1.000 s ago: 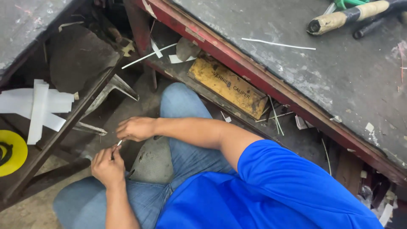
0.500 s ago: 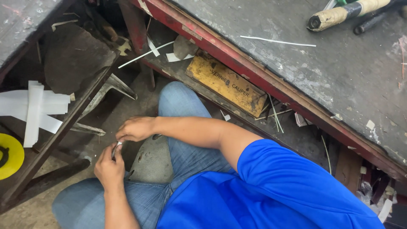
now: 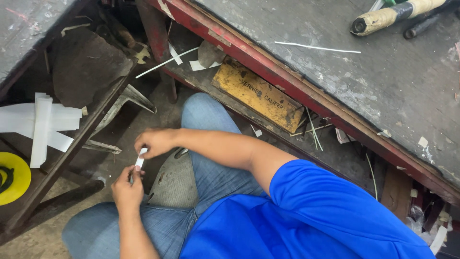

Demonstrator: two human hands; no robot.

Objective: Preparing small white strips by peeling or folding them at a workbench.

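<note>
A small white strip is pinched between both hands above the lap: its upper end is gripped by the closed fingers of the right hand, its lower end by the curled fingers of the left hand. A yellow box lies shut on the shelf under the red-edged workbench; its contents cannot be seen.

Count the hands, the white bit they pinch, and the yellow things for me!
Hands: 2, the left hand and the right hand
Small white strip pinched between them: 1
Yellow things: 2, the flat yellow box and the yellow disc
Total: 5
</note>
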